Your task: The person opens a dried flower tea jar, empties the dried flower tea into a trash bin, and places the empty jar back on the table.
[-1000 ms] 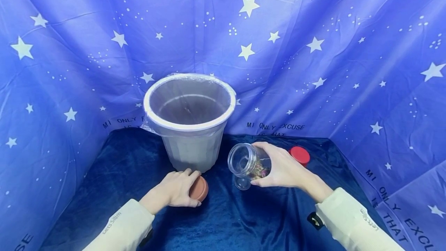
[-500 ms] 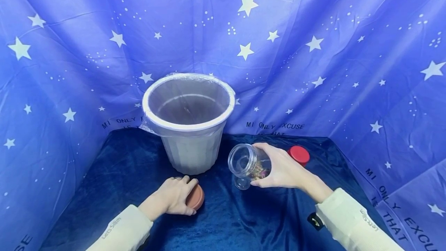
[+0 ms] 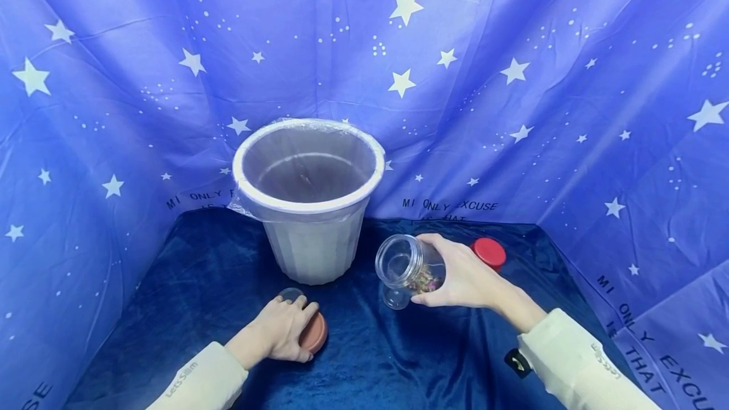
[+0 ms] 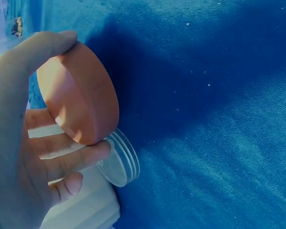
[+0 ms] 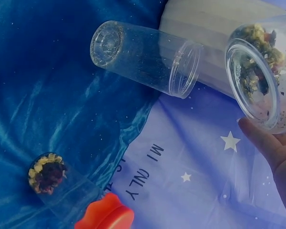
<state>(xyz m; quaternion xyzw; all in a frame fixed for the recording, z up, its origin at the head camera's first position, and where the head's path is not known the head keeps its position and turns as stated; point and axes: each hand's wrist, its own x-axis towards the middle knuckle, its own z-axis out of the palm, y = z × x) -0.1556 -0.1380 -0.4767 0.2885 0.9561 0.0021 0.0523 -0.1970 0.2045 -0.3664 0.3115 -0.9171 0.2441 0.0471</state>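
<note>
The left hand [image 3: 281,334] lies low at near centre, palm down, its forearm in a cream sleeve running back to the near left. Thumb [image 4: 35,52] and fingers [image 4: 69,160] are curled — pinching what they hold between them. The right hand [image 3: 464,274] is raised a little at right of centre, wrist bent leftward, thumb on top and fingers wrapped beneath in a grip. Its cream-sleeved forearm runs off to the near right — the two hands are well apart.

Head view high, facing forward-down over table [image 3: 398,359]; wrist views close, each beside own hand; all share blue cloth.
</note>
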